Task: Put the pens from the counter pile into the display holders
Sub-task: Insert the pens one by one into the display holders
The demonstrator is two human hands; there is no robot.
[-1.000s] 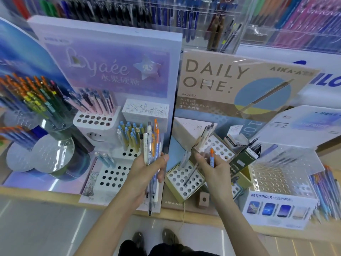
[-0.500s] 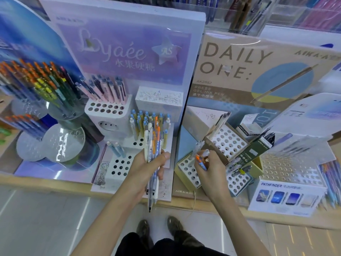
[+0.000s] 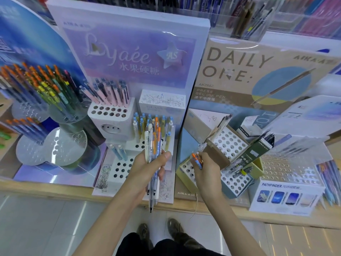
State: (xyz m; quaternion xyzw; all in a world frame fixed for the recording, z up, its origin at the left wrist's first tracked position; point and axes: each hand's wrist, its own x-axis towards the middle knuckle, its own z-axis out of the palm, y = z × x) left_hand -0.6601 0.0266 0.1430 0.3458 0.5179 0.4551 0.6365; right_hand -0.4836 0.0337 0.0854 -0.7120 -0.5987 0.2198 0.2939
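A pair of shoes [image 3: 144, 230] stands on the pale floor [image 3: 36, 228] at the bottom edge. Above them two bare forearms reach forward over the table [image 3: 46, 187].

The left hand [image 3: 145, 169] has its grip clenched round a bundle of pens [image 3: 154, 143], held roughly upright. Their tips hang past the table's front edge and their caps rise in front of the white holder [image 3: 120, 169]. Just to its right, the right hand [image 3: 207, 170] pinches an orange-tipped pen [image 3: 196, 159], tilted, over the lower tier of the beige holder [image 3: 186, 171]. A blurred clear pen [image 3: 202, 146] shows just above the fingers; whether it is held I cannot tell.

The white holder is stepped. Two pale blue pens [image 3: 118, 152] stand in its front tier, blue-capped pens [image 3: 147, 121] in the middle tier, and pink and dark pens [image 3: 110, 93] in the top tier. At the right sits a Pathfinder box [image 3: 286, 196]. On the left a round clear stand [image 3: 60, 150] carries orange-capped pens [image 3: 36, 84].

Behind stand the Lyaée board [image 3: 129, 56] and the Daily One board [image 3: 249, 71]. Farthest back are blurred clear shelves [image 3: 249, 19] of pens.
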